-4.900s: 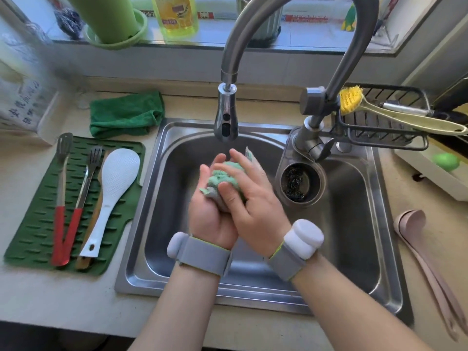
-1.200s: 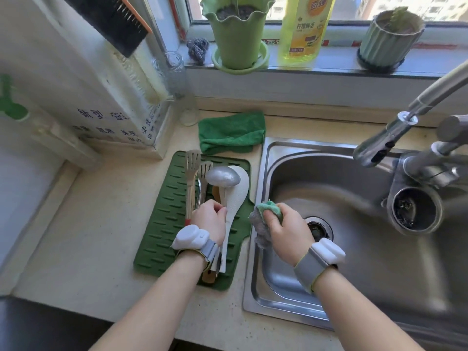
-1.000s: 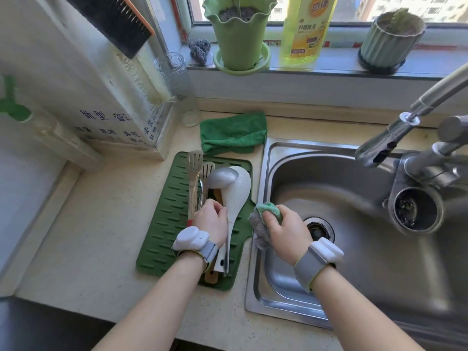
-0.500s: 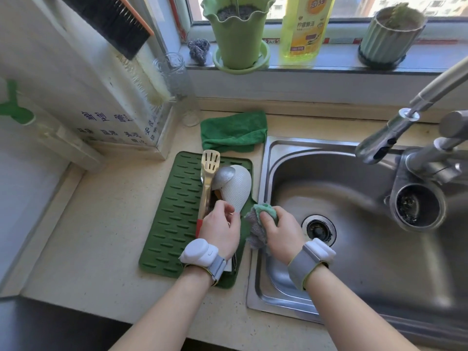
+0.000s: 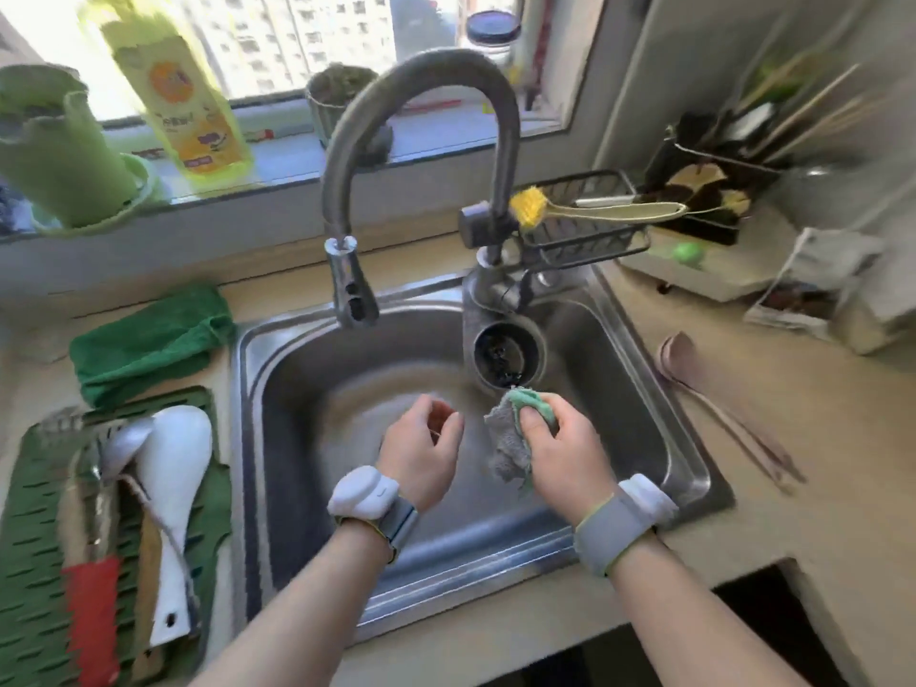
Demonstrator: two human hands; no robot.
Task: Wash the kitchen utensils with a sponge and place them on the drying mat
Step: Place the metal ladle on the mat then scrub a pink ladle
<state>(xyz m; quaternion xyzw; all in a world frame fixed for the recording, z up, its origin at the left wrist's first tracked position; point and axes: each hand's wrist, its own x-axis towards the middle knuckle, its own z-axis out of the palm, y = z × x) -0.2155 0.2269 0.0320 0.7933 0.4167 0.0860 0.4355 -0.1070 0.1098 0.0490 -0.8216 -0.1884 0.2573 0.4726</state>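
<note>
green-grey sponge (image 5: 515,433) over sink; washed utensils (image 5: 148,493) on drying mat (image 5: 29,528)

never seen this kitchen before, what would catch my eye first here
Two hands over the steel sink stand out first: the right hand grips a green and grey sponge, while the left hand holds nothing. Left of the sink, a green drying mat carries a white rice paddle and red-handled utensils.

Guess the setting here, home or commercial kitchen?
Most likely a home kitchen: a small single-bowl steel sink under a window, potted plants and a dish soap bottle on the sill, and a green drying mat holding utensils.
</note>
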